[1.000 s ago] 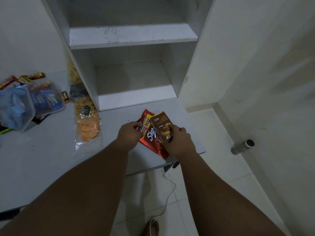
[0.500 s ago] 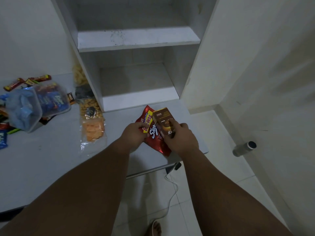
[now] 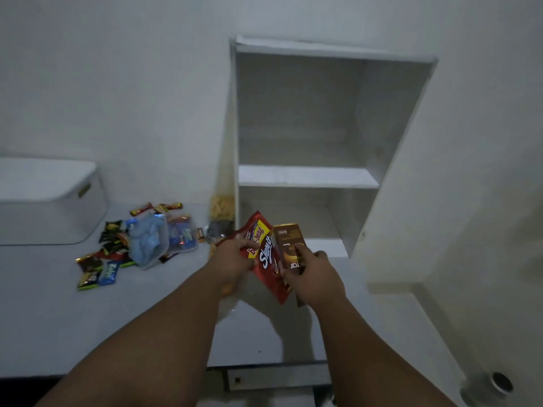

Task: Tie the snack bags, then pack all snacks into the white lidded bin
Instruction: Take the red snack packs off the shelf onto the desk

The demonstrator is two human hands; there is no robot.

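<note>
A red snack packet (image 3: 266,259) and a brown snack box (image 3: 289,248) are lifted above the grey table (image 3: 58,333). My left hand (image 3: 230,259) pinches the red packet's left edge. My right hand (image 3: 313,277) grips the brown box against the packet. The white lidded bin (image 3: 44,201) stands at the far left with its lid on. A heap of small snack packets (image 3: 102,259) and a clear bag of snacks (image 3: 158,239) lie between the bin and my hands. A clear bag of yellow crackers (image 3: 221,205) leans by the shelf, partly hidden behind my left hand.
A white open shelf unit (image 3: 308,177) stands on the table right behind my hands. The table's front edge (image 3: 264,364) runs below my forearms. A grey cylinder (image 3: 487,387) lies on the floor at the lower right. White walls close in at the back and right.
Both hands have lifted the red packet and brown box off the table. The view has swung up and left, bringing the white bin and the top of the shelf into sight.
</note>
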